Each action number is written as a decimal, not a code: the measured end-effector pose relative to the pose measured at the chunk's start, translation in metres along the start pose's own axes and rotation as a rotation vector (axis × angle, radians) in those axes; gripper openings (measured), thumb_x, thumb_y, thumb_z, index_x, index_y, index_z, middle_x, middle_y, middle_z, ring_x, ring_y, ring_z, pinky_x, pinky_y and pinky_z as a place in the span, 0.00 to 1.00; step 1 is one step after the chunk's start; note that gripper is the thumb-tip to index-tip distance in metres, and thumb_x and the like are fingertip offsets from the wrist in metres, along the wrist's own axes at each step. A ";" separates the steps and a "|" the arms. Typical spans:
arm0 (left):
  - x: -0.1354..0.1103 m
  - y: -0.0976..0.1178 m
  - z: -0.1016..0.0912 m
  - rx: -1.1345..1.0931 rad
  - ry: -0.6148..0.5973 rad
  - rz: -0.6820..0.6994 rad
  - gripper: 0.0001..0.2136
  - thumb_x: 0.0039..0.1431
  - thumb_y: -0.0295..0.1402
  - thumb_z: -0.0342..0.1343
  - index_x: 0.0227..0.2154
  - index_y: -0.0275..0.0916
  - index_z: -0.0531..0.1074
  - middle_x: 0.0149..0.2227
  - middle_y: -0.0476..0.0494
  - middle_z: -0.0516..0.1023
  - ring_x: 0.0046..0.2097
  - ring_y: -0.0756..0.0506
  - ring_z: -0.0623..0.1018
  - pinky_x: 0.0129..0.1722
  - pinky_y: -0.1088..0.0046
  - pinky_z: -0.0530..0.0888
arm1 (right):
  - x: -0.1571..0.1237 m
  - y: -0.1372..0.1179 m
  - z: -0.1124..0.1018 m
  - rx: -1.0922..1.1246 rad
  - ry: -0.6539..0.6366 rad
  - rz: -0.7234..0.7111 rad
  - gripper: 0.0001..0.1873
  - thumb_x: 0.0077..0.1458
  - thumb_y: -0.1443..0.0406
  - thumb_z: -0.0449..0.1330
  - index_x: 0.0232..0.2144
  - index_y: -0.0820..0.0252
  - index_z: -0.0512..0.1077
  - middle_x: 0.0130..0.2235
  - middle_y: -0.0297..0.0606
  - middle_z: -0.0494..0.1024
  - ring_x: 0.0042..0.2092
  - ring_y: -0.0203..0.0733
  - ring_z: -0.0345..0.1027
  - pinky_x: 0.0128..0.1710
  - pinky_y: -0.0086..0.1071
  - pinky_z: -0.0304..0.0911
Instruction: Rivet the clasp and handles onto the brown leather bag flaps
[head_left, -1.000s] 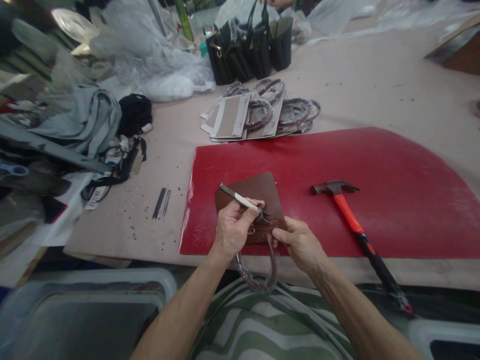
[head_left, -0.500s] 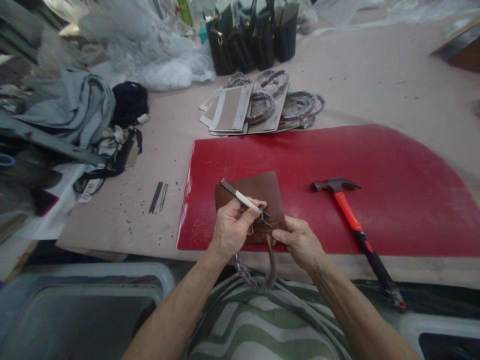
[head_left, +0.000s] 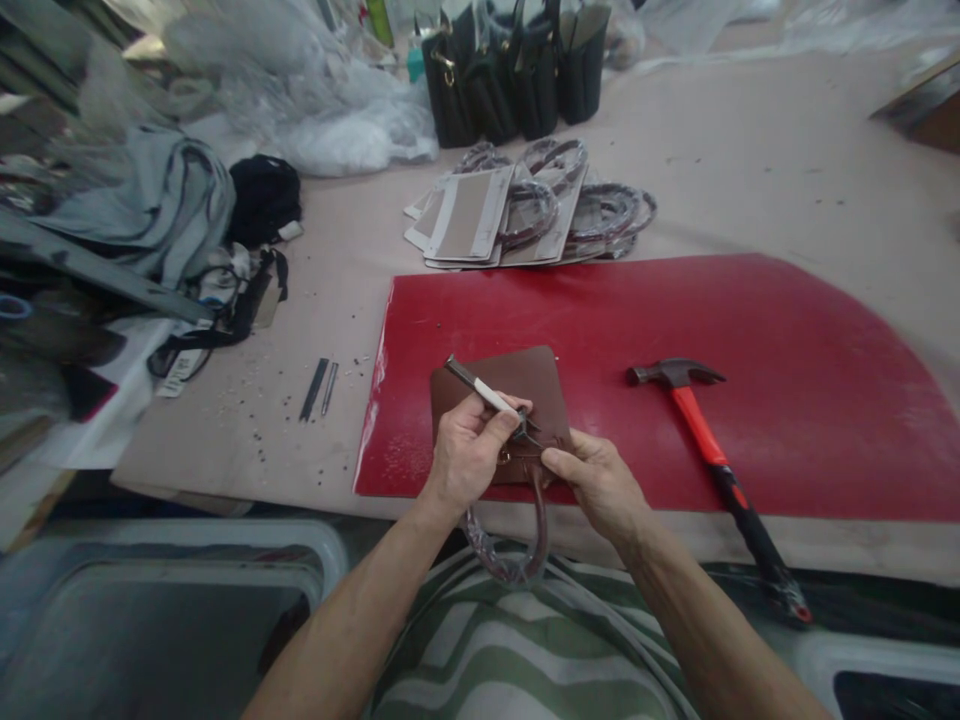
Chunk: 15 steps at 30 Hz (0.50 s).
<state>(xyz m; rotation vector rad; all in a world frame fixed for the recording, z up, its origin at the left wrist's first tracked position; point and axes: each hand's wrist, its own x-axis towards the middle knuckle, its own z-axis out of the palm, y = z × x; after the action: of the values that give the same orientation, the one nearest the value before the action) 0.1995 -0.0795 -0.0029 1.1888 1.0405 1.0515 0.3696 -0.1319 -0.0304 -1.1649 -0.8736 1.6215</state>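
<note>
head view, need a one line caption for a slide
Left hand holds a slim tool against a brown leather panel steadied by the right hand, hammer lying on the red mat.

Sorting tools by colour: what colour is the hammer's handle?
Hammer handle: red near the head, black at the grip; head view.

my left hand (head_left: 466, 455) is pinching a thin tool with a white grip (head_left: 487, 397), tip down on the near edge of a brown leather panel (head_left: 517, 385). my right hand (head_left: 596, 482) holds that same edge from the other side. the panel's brown handle loop (head_left: 517, 545) hangs off the table toward my striped shirt (head_left: 517, 650). it all sits on a red mat (head_left: 750, 330), with a red-handled hammer (head_left: 709, 450) lying to the right. more panels with handles (head_left: 525, 205) are stacked beyond the mat, black bags (head_left: 517, 75) behind them.
</note>
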 end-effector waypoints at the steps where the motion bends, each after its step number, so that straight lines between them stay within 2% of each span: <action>1: 0.000 -0.001 0.000 -0.019 0.004 -0.001 0.11 0.62 0.39 0.63 0.41 0.36 0.81 0.41 0.40 0.85 0.41 0.46 0.82 0.44 0.73 0.78 | 0.000 0.000 0.000 0.010 0.001 0.004 0.17 0.51 0.52 0.70 0.33 0.60 0.78 0.29 0.35 0.77 0.30 0.39 0.67 0.34 0.33 0.64; 8: 0.002 0.000 -0.002 -0.081 -0.040 -0.043 0.12 0.62 0.40 0.64 0.40 0.36 0.80 0.40 0.40 0.85 0.40 0.47 0.82 0.44 0.73 0.77 | -0.002 0.002 0.000 0.071 -0.010 -0.002 0.18 0.47 0.53 0.72 0.35 0.58 0.80 0.32 0.36 0.79 0.33 0.42 0.70 0.38 0.36 0.67; 15: -0.001 0.000 -0.003 -0.114 -0.098 -0.043 0.13 0.62 0.41 0.64 0.40 0.35 0.80 0.39 0.40 0.84 0.39 0.47 0.82 0.44 0.72 0.78 | -0.006 0.005 -0.004 0.052 -0.028 -0.022 0.19 0.46 0.52 0.73 0.37 0.57 0.81 0.35 0.36 0.80 0.38 0.44 0.72 0.46 0.40 0.68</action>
<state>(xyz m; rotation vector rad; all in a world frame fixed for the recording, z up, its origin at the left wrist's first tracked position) 0.1961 -0.0796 -0.0029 1.1100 0.9141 0.9960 0.3730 -0.1389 -0.0340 -1.0952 -0.8539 1.6362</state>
